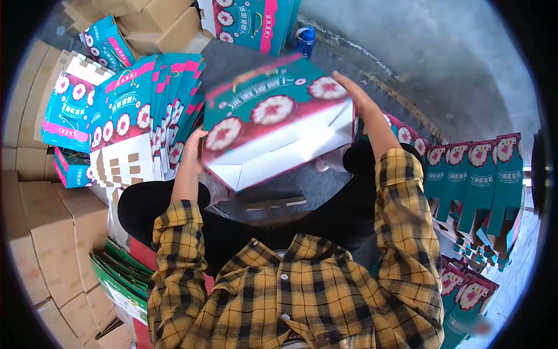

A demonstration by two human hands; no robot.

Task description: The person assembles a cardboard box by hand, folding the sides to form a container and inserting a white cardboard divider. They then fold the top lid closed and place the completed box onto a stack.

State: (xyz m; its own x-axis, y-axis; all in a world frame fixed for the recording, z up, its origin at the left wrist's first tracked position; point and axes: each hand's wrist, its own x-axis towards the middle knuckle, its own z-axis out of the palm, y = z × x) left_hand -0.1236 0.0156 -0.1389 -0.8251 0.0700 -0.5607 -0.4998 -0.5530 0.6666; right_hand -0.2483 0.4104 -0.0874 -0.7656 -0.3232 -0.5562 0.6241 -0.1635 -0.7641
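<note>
Between my two hands is a teal and maroon gift box [273,110] with flower-like pictures, held up in front of me and tilted. Its white folded bottom faces toward me. My left hand [193,150] grips the lower left side, fingers partly hidden behind it. At the upper right edge, my right hand [353,96] holds the other side. The box's top edge is slightly blurred. Below it, a small brown cardboard strip [276,203] lies on the floor between my legs.
Flattened teal cartons [125,110] fan out at left, beside brown cardboard boxes [49,232]. Green flat packs [125,276] lie lower left. More teal cartons [479,174] stand at right. A blue bottle [306,42] stands at the back near an upright carton [247,23].
</note>
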